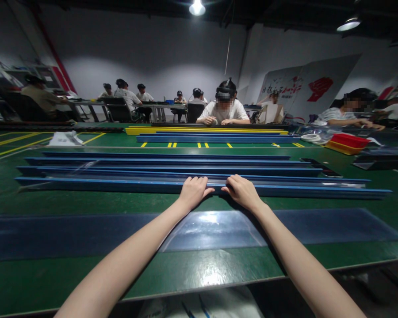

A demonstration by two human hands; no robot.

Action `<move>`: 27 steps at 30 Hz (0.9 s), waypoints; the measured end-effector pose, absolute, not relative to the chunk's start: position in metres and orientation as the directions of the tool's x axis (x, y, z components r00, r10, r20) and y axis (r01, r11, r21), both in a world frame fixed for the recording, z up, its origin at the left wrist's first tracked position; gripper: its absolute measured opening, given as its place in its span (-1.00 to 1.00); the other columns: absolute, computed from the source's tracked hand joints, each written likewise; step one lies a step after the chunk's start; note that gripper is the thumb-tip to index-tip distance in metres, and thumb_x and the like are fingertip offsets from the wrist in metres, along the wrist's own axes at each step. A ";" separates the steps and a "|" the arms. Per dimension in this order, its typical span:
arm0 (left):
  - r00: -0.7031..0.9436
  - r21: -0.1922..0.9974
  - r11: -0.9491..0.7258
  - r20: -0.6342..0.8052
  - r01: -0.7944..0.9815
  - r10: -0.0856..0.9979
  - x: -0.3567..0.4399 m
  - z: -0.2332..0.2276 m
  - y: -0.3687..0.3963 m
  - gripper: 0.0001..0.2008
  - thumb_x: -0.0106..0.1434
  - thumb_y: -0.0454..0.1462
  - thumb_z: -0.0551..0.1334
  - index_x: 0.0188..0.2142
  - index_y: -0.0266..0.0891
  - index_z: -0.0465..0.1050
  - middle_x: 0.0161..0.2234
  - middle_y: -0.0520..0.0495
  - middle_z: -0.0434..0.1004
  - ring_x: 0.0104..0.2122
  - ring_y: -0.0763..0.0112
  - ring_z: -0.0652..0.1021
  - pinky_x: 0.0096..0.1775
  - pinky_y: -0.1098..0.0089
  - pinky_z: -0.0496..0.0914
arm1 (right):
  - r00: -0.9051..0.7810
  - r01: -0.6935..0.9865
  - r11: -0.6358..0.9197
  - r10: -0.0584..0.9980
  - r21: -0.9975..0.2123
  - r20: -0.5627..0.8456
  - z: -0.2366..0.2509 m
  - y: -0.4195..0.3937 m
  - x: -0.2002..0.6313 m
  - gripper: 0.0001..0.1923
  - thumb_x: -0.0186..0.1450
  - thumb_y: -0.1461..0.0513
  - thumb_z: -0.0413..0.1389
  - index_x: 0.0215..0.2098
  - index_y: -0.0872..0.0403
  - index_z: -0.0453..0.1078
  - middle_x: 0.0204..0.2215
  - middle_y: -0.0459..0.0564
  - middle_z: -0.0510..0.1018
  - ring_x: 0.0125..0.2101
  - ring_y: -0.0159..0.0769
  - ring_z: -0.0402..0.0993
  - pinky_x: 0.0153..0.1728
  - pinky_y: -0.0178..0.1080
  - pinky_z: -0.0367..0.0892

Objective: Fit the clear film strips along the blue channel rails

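Both my hands rest on the nearest long blue channel strip (119,185), which lies crosswise on the green table. My left hand (195,192) has its fingers curled over the strip, thumb along the near wall and pointing right. My right hand (241,191) grips the same strip a short way to the right, its thumb pointing left. The fingertips are hidden behind the strip's near wall. Several more blue strips (172,162) lie parallel just beyond. Between my forearms and beneath them, a clear plastic sheet (212,229) lies flat on the table.
Yellow strips (205,130) and more blue strips lie farther back on the green table (172,274). A dark phone-like object (321,168) sits behind the strips, at right. Red and yellow trays (346,143) stand at back right. A person (223,108) sits opposite.
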State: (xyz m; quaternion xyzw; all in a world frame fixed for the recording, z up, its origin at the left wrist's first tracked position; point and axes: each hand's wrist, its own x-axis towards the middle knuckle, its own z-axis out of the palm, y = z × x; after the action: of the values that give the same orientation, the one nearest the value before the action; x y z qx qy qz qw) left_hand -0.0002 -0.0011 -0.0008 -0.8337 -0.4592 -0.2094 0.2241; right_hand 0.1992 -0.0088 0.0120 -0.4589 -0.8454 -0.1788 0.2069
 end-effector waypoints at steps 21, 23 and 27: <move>0.490 -0.152 -0.497 0.554 0.854 0.673 -0.001 -0.001 -0.001 -0.66 0.22 -0.02 0.06 -0.37 -0.27 0.32 -0.45 -0.12 0.47 -0.40 0.27 0.45 -0.39 0.34 0.11 | -0.465 0.828 0.559 0.732 -0.049 0.498 0.008 -0.008 0.189 -0.82 0.27 0.14 -0.05 -0.37 0.08 0.27 -0.41 -0.01 0.42 -0.34 -0.28 0.27 -0.35 -0.29 0.07; 0.489 -0.148 -0.499 0.558 0.854 0.671 -0.001 -0.002 -0.001 -0.66 0.22 -0.02 0.05 -0.37 -0.27 0.31 -0.46 -0.12 0.47 -0.41 0.27 0.44 -0.39 0.34 0.11 | -0.462 0.831 0.555 0.730 -0.042 0.504 0.008 -0.007 0.189 -0.82 0.27 0.14 -0.04 -0.37 0.08 0.27 -0.42 -0.02 0.42 -0.35 -0.29 0.27 -0.36 -0.29 0.07; 0.490 -0.151 -0.498 0.558 0.854 0.670 -0.001 -0.002 -0.001 -0.66 0.22 -0.02 0.06 -0.37 -0.28 0.31 -0.46 -0.12 0.47 -0.41 0.27 0.44 -0.38 0.34 0.11 | -0.469 0.841 0.541 0.716 0.014 0.518 0.009 -0.008 0.188 -0.84 0.26 0.17 -0.02 -0.40 0.08 0.29 -0.44 -0.03 0.42 -0.37 -0.30 0.27 -0.37 -0.29 0.05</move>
State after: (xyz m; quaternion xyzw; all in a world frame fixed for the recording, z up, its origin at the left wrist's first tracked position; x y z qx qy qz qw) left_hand -0.0007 -0.0006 -0.0022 -0.8372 -0.4551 -0.2194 0.2094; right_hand 0.1877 -0.0082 0.0095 -0.4599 -0.8463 -0.1350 0.2327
